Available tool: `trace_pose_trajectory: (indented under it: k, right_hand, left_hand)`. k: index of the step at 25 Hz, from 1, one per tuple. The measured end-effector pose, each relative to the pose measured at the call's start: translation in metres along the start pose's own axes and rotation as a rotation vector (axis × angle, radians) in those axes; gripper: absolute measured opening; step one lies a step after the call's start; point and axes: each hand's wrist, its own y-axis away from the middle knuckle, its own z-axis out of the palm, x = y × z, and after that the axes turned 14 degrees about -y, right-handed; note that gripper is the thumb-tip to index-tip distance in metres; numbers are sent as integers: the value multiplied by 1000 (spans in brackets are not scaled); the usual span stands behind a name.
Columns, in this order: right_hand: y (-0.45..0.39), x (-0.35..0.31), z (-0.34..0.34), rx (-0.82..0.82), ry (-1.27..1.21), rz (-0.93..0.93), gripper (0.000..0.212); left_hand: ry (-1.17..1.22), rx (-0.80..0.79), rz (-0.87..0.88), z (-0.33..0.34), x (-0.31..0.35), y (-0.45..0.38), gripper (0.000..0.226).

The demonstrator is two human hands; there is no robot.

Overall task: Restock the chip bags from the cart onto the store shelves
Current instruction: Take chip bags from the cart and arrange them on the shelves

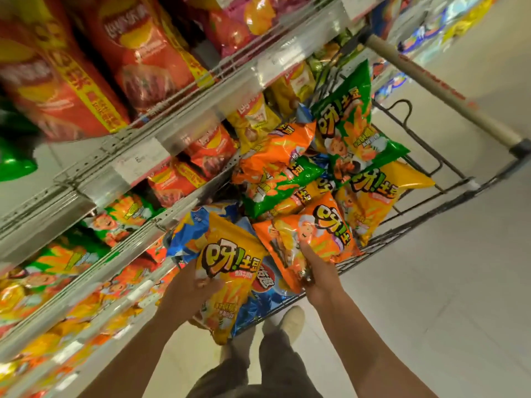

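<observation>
A wire shopping cart (431,214) stands at centre right, heaped with orange, green, yellow and blue chip bags. My left hand (192,285) grips a yellow chip bag (230,271) by its left edge, just above the cart's near corner. My right hand (313,271) holds an orange chip bag (310,234) at its lower edge, at the near side of the heap. A green chip bag (350,119) stands up at the top of the pile. The store shelves (138,156) run along the left, stocked with red, yellow, green and orange bags.
The cart's pale handle bar (436,90) crosses the upper right. Price-tag rails (184,133) edge each shelf. Pale floor tiles (431,311) spread to the right of the cart. My shoe (290,320) and trouser legs show below it. More shelving with goods runs at the far top right.
</observation>
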Motion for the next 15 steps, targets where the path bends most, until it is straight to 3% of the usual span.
trace_pose_trajectory:
  k: [5,10,15]
  right_hand:
    - [31,-7,-16,-192,249,-103,56]
    - [83,5,-8,-306,591,-369,68]
    - [152,75,13,-465,788,-552,56]
  left_hand:
    - [150,171,-16,-24,-15,40,41]
    - [286,250,77,-56,-52,97,41]
    - [378,368,182,-83,-119,167,48]
